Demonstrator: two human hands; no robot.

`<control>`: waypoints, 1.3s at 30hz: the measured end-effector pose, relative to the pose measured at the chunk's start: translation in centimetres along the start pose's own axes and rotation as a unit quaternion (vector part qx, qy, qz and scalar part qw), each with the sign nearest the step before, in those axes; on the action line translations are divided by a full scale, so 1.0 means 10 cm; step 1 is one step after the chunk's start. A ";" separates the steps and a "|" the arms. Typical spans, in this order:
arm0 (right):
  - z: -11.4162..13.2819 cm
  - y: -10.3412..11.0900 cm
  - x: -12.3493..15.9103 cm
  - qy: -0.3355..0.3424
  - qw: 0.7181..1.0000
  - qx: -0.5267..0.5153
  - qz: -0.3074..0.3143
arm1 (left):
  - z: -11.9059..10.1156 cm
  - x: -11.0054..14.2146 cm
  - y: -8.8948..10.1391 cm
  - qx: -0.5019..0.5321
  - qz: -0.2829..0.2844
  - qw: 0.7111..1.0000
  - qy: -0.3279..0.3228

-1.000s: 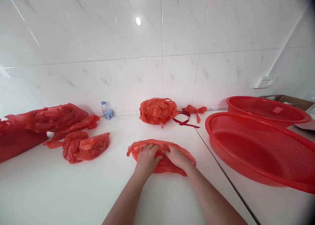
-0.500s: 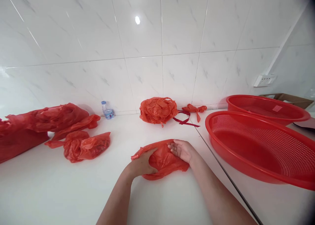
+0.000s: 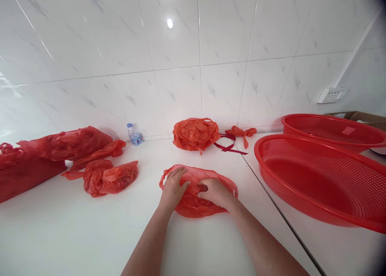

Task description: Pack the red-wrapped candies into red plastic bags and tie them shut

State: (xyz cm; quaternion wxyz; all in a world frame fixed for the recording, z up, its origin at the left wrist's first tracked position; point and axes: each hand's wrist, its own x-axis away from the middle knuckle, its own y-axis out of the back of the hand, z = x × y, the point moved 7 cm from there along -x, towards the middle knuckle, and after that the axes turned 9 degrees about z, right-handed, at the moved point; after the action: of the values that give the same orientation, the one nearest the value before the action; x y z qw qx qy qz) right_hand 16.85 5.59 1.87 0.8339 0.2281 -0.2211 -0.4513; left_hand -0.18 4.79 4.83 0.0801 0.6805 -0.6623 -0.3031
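Both hands, left hand (image 3: pixel 175 189) and right hand (image 3: pixel 213 191), fingers loosely spread, atop red bag (image 3: pixel 196 205).

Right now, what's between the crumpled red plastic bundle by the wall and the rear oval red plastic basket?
A thin dark-red strap and a small knotted red plastic bag; the head view shows both.

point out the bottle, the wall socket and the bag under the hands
bottle (image 3: pixel 136 139): head view, on its label
wall socket (image 3: pixel 330 95): head view, on its front plate
bag (image 3: pixel 197 211): head view, on its near side, below the hands (image 3: pixel 174 189)
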 end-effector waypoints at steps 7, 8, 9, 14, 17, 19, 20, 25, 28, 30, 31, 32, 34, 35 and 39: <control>0.02 0.07 0.04 0.002 0.997 -0.074 -0.028 | 0.19 -0.01 -0.10 -0.059 0.050 0.996 0.036; 0.02 0.09 0.03 0.009 0.996 -0.076 -0.041 | 0.22 -0.01 -0.13 -0.059 0.061 0.996 0.041; 0.03 0.09 0.03 0.015 0.996 -0.072 -0.048 | 0.25 -0.01 -0.15 -0.060 0.072 0.994 0.047; -0.05 -0.02 -0.04 -0.014 1.000 -0.003 0.005 | 0.33 0.00 -0.21 -0.116 0.091 0.986 0.072; -0.09 -0.12 -0.04 -0.032 0.998 0.028 0.055 | 0.36 0.01 -0.21 -0.132 0.079 0.985 0.078; -0.09 -0.15 -0.03 -0.036 0.996 0.043 0.067 | 0.36 0.01 -0.20 -0.134 0.069 0.986 0.070; -0.08 -0.15 -0.03 -0.037 0.996 0.048 0.068 | 0.34 0.01 -0.19 -0.131 0.063 0.987 0.062; 0.05 -0.01 0.02 -0.001 0.999 0.048 -0.006 | 0.03 0.00 -0.06 -0.093 0.004 0.995 -0.024; 0.10 0.09 0.03 0.026 0.997 0.020 -0.065 | -0.12 0.03 -0.07 -0.063 0.011 0.996 -0.055; 0.06 0.12 0.01 0.020 0.997 0.007 -0.080 | -0.12 0.05 -0.18 -0.063 0.070 0.994 -0.055; 0.03 0.13 -0.01 0.014 0.996 0.010 -0.085 | -0.09 0.06 -0.25 -0.072 0.101 0.991 -0.052; 0.00 0.13 -0.02 0.008 0.996 0.018 -0.090 | -0.06 0.07 -0.30 -0.082 0.124 0.988 -0.046; -0.05 0.14 -0.06 -0.004 0.994 0.050 -0.100 | 0.04 0.09 -0.35 -0.098 0.141 0.985 -0.023; -0.06 0.15 -0.08 -0.007 0.992 0.069 -0.102 | 0.09 0.09 -0.36 -0.104 0.144 0.984 -0.007; -0.10 0.14 -0.12 -0.027 0.988 0.116 -0.097 | 0.16 0.11 -0.40 -0.149 0.190 0.969 0.044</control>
State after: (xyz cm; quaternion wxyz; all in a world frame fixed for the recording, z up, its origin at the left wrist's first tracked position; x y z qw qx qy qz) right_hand 17.72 7.49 1.67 0.7477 0.3313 -0.2715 -0.5075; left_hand 2.33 4.67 1.20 0.2659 0.5357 -0.7223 -0.3473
